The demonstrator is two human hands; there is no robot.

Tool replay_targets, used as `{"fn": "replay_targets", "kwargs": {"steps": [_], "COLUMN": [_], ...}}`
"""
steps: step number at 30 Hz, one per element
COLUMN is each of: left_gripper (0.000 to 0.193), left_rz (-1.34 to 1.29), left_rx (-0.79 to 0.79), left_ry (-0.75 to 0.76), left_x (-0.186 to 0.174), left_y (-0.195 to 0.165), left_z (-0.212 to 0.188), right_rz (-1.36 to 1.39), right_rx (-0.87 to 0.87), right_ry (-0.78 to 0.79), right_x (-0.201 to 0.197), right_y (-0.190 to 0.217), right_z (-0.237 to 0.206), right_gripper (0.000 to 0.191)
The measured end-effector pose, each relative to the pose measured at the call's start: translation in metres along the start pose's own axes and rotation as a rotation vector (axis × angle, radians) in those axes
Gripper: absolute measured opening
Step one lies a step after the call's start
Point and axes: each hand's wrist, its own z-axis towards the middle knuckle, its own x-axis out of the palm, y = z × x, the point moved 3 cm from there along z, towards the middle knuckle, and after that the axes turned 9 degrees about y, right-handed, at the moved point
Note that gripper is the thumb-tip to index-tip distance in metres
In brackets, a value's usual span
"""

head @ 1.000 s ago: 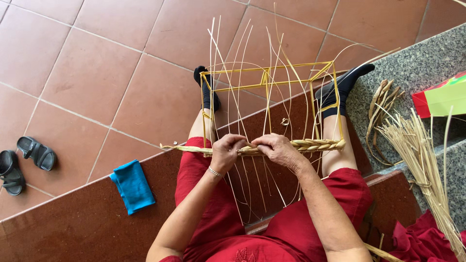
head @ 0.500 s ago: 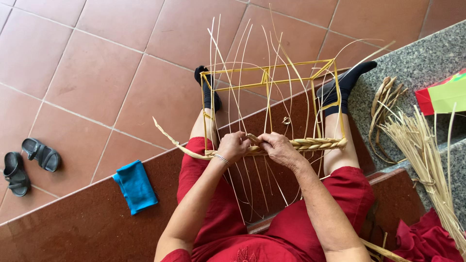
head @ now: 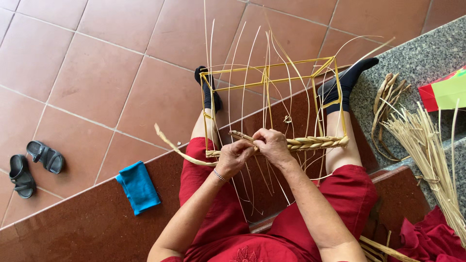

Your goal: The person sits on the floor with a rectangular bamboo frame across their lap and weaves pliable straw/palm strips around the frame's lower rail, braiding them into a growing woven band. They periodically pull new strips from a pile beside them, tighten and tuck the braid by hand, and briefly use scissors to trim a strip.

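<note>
A yellow box-shaped frame [head: 272, 68] wrapped in straw stands between my knees, with thin straw strands rising from it. Along its near edge runs a plaited straw braid [head: 315, 142]. My left hand [head: 235, 156] and my right hand [head: 273, 144] meet at the braid's left part, both pinching straw strands there. A loose flat strand [head: 170, 143] curves out to the left of my left hand. I wear red trousers and black socks.
A bundle of dry straw [head: 427, 150] lies on the grey stone step at right, beside a red and green paper piece [head: 446, 92]. A blue cloth [head: 138, 186] lies on the dark step at left. Black sandals [head: 30, 165] rest on the tiled floor.
My hands have stayed at the braid and worked the strands. The loose strand at left has swung up and outward.
</note>
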Motion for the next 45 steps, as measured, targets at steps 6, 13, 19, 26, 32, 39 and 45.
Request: {"fn": "replay_targets", "kwargs": {"steps": [6,13,19,26,32,39,45], "left_gripper": [0.041,0.02,0.014,0.011,0.016,0.02,0.016], "left_rz": [0.746,0.944,1.008,0.805,0.668,0.379,0.444], "left_rx": [0.144,0.209,0.189,0.067,-0.079,-0.341,-0.239], "left_ry": [-0.217,-0.061,0.026,0.102,-0.005,0.02,-0.007], "left_x": [-0.033,-0.033,-0.025,-0.017,-0.035,-0.047,-0.037], "left_y": [-0.018,-0.008,0.018,0.034,0.038,0.043,0.037], "left_z": [0.002,-0.007,-0.016,-0.022,-0.009,-0.005,-0.005], "right_rz": [-0.058,-0.222,0.013,0.0,-0.09,0.336,0.415], "right_rx": [-0.223,-0.051,-0.124,-0.078,-0.107,-0.278,-0.106], "right_ry": [0.093,0.047,-0.013,-0.152,-0.276,-0.248,-0.626], "right_x": [0.001,0.011,0.006,0.018,0.023,-0.019,-0.091], "right_y": [-0.004,0.01,0.008,-0.007,-0.004,-0.013,-0.103], "right_z": [-0.003,-0.005,-0.008,-0.001,0.008,-0.05,-0.212], "right_gripper": [0.015,0.014,0.013,0.015,0.02,0.02,0.007]}}
